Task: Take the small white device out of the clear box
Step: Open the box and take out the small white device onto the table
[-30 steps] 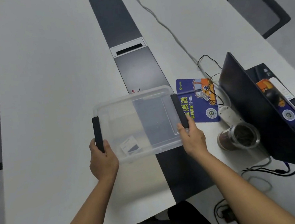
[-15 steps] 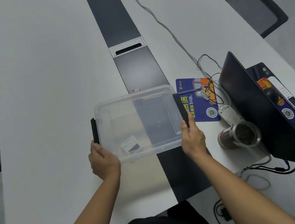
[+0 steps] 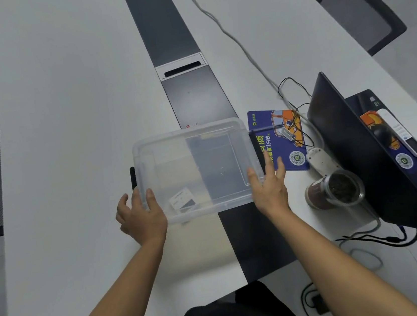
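Note:
The clear box [image 3: 188, 130] lies on the white table [image 3: 66, 122], over the dark centre strip, with its clear lid on. The small white device [image 3: 183, 200], white with a dark patch, rests inside at the near left corner. Black latches stick out at the left side [image 3: 133, 177] and the right side [image 3: 257, 149], swung away from the lid. My left hand [image 3: 141, 216] grips the near left corner, thumb on top of the lid. My right hand [image 3: 269, 189] holds the near right corner, thumb on the lid and fingers spread along the side.
Right of the box lie a blue printed pad [image 3: 279, 141], a white power strip [image 3: 319, 160], a glass jar of dark contents [image 3: 334, 189] and an open dark laptop [image 3: 358, 144], with cables [image 3: 298, 110] around them. Chairs stand at both sides.
Both hands have left the black latches, which now stand swung outward. The hands have shifted to the near corners of the lid.

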Demonstrator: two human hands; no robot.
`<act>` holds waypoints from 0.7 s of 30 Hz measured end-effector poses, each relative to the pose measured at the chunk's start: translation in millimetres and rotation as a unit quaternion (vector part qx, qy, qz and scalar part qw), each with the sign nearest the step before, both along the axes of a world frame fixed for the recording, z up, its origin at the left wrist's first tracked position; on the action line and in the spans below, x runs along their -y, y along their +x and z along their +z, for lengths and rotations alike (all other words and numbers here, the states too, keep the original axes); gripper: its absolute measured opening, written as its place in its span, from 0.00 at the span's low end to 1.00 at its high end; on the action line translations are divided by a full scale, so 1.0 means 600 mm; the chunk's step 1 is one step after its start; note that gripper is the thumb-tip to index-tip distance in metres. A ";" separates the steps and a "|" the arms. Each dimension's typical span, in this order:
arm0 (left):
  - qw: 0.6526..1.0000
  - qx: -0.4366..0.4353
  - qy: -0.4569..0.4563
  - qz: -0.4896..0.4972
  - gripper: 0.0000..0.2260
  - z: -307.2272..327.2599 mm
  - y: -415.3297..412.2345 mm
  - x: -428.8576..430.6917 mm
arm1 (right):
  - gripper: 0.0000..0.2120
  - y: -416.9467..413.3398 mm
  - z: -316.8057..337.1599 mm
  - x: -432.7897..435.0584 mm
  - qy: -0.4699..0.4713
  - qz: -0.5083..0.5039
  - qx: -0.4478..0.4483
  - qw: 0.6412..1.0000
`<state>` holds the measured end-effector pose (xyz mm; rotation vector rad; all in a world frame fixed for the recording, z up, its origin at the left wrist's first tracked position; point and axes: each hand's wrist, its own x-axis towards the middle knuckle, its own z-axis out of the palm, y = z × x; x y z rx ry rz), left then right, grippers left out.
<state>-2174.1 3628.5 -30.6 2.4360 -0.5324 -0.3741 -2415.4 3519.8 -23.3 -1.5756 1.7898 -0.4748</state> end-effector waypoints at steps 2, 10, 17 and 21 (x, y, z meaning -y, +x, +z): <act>0.999 0.001 -0.043 0.006 0.19 0.011 0.003 0.001 | 0.35 -0.002 0.007 -0.001 0.005 0.011 0.007 1.000; 0.976 -0.042 -0.209 -0.034 0.13 0.102 -0.034 -0.047 | 0.23 -0.018 0.046 -0.038 0.006 -0.060 0.129 0.990; 0.980 -0.050 -0.165 -0.102 0.09 0.051 -0.091 -0.191 | 0.17 -0.063 0.047 -0.173 -0.003 -0.124 0.144 0.982; 0.983 -0.057 -0.068 -0.161 0.07 0.011 -0.121 -0.269 | 0.27 -0.109 0.007 -0.243 0.018 -0.110 0.095 0.989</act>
